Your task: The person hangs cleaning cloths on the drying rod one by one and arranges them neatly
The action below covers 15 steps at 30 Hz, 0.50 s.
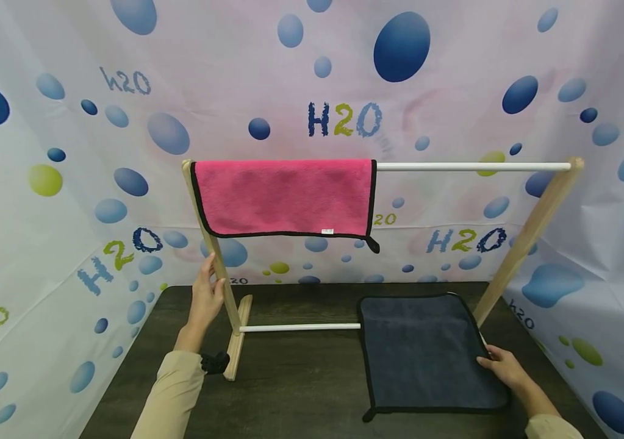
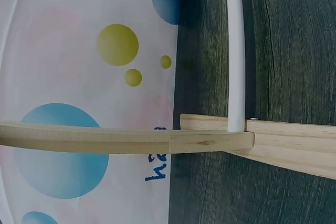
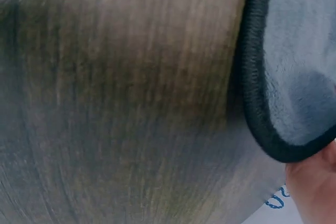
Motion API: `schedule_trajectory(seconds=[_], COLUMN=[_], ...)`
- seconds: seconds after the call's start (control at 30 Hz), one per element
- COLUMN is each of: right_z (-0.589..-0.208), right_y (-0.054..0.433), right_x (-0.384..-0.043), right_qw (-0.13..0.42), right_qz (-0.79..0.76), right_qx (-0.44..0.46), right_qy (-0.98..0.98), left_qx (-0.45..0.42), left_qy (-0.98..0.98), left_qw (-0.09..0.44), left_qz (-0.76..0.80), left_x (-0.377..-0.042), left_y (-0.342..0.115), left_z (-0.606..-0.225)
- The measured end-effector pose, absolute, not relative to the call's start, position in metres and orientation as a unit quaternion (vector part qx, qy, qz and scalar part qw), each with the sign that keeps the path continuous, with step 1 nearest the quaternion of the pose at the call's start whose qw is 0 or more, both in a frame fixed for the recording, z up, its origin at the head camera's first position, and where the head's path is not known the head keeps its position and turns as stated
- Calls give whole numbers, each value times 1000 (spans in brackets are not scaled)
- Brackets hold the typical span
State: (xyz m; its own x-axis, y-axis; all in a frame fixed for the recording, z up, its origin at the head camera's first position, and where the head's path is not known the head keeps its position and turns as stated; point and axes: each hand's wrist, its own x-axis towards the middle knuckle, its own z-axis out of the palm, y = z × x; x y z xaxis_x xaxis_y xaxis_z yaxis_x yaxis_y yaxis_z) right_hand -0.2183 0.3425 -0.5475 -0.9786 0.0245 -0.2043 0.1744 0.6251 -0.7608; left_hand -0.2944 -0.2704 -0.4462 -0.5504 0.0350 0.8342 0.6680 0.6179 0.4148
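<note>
A dark grey towel (image 1: 424, 353) with black edging lies over the lower right of a wooden rack, hiding part of the lower rail. My right hand (image 1: 504, 366) pinches its right edge, thumb on top; the right wrist view shows fingers (image 3: 315, 182) at its black-bound corner. Over the left half of the white top rail (image 1: 473, 166) hangs a pink towel (image 1: 284, 198) with black edging and a small loop. Beside the left wooden post (image 1: 224, 286) my left hand (image 1: 205, 299) is raised, its fingertips right at the post's outer side and holding nothing.
The rack's left foot (image 1: 238, 338) stands on the dark wood-grain table (image 1: 301, 378). The white lower rail (image 1: 301, 327) runs right from the left post. At right leans the other post (image 1: 528, 244). A bubble-printed curtain (image 1: 344, 73) surrounds the table's back and sides.
</note>
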Motion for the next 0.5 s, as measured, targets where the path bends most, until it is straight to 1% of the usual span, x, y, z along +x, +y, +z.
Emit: schedule_trajectory(seconds=[0.17, 0.33, 0.5], right_z=[-541, -525, -503], right_y=[341, 333, 321], right_x=[-218, -225, -230], right_qw=[103, 139, 159], right_qz=[-496, -523, -587], right_qx=[57, 66, 41], right_qy=[860, 838, 793], left_qx=[-222, -216, -213], left_qy=[-796, -798, -797], left_qw=[422, 423, 422], left_qz=[-373, -370, -375], left_x=[-293, -294, -294], left_y=[-271, -270, -269], left_z=[-446, -446, -446])
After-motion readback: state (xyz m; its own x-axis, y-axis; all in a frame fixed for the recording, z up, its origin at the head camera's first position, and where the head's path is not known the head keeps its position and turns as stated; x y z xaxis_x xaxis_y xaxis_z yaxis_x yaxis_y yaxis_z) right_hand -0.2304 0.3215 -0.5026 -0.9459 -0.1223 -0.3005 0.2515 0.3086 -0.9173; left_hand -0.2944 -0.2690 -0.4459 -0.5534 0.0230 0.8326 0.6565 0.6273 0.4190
